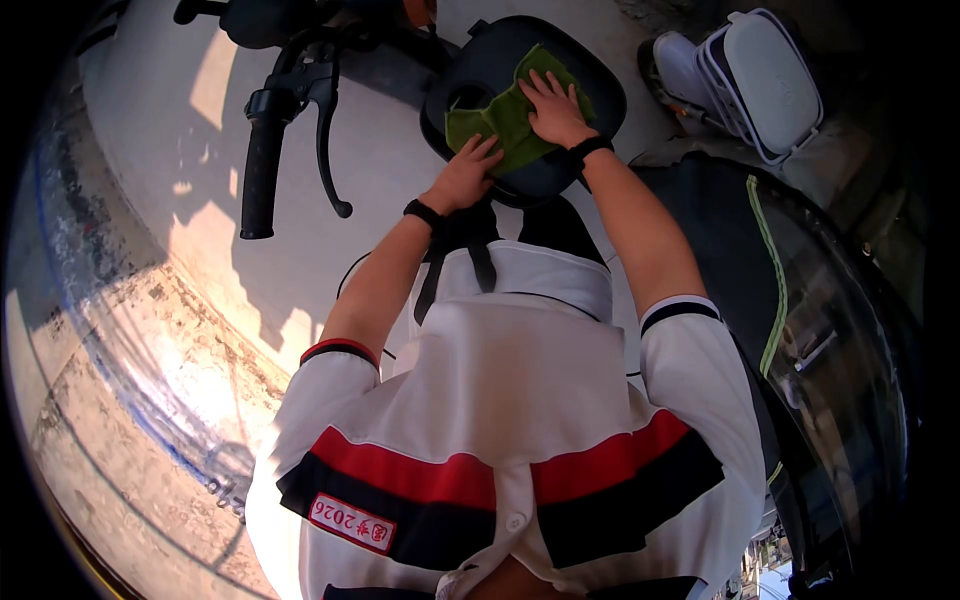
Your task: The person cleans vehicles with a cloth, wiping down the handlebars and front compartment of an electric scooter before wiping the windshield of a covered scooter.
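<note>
A green cloth (512, 125) is spread over a black, rounded, seat-like piece (500, 50) that has a round dark hollow near its left side. My right hand (556, 112) lies flat on the upper right of the cloth, fingers spread. At the cloth's lower left edge is my left hand (464, 176), its fingers stretched out and resting on the fabric; its thumb is hard to see. Both wrists wear black bands.
A black handlebar grip (264, 170) with a brake lever (326, 130) juts out on the left. At the upper right stands a white padded piece (770, 85) in a white frame. A dark cover with green edging (768, 280) lies beside my right arm.
</note>
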Available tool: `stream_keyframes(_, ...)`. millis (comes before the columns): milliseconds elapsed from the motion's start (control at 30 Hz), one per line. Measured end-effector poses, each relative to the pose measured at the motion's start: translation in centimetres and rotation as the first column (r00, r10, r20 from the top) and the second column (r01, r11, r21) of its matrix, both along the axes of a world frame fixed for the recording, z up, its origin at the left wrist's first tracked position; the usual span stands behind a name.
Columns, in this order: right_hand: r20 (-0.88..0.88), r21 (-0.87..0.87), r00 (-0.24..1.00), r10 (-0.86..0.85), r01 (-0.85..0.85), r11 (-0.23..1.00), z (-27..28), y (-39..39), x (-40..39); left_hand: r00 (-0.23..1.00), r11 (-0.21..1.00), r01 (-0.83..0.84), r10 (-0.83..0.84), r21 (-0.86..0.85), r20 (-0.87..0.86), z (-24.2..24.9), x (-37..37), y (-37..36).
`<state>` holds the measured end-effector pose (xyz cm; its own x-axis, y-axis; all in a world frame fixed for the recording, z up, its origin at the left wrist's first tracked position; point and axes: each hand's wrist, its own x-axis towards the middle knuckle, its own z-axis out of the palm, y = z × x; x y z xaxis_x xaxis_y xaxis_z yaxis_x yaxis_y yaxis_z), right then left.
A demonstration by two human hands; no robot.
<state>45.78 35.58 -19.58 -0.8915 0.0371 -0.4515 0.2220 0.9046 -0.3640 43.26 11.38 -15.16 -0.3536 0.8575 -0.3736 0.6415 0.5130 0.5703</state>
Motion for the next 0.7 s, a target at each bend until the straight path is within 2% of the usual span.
stream_keyframes(233, 0.062, 0.127, 0.968, -0.242, 0.233, 0.964, -0.5, 2.6, 1.8, 0.999, 0.999, 0.012, -0.010, 0.038, -0.048, 0.2, 0.4, 0.8)
stream_keyframes(467, 0.032, 0.111, 0.941, -0.337, 0.332, 0.937, -0.1, 3.3, 5.1, 1.000, 1.000, 0.000, 0.000, 0.018, -0.010, 0.1, 0.5, 2.5)
stream_keyframes(700, -0.037, 0.009, 0.924, -0.380, 0.380, 0.925, 1.0, 2.8, 8.2, 0.981, 0.990, 0.119, -0.129, 0.075, 0.146, -1.3, 1.5, 4.1)
